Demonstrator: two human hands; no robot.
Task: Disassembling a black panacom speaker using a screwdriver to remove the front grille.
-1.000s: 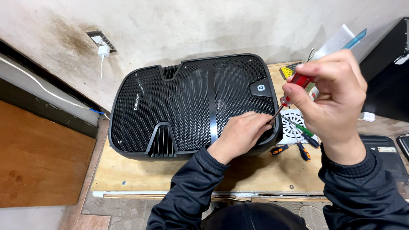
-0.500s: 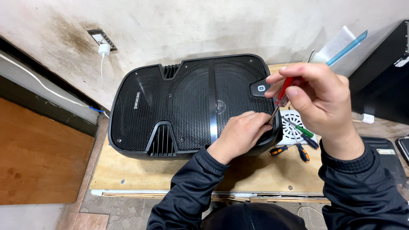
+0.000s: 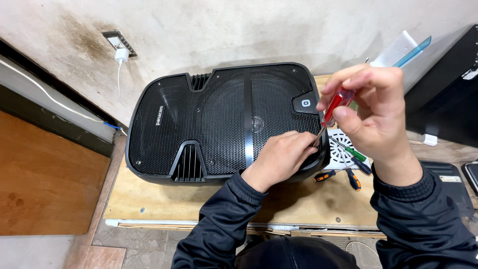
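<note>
Fingers of right hand (image 3: pixel 371 117) clamped on red-handled screwdriver (image 3: pixel 334 106), tip angled down at right edge of big black mesh-grille speaker (image 3: pixel 224 122) lying on wooden board (image 3: pixel 149 199). Left hand (image 3: pixel 281 159) rests on grille nr the tip, fingers curled together. Loose orange & green screwdrivers (image 3: pixel 348 169) just beside speaker.

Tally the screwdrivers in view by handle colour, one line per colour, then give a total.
Red handle, held in the right hand: 1
Green handle, lying beside the speaker: 1
Orange and black handles, lying on the wooden board: 2
Total: 4
</note>
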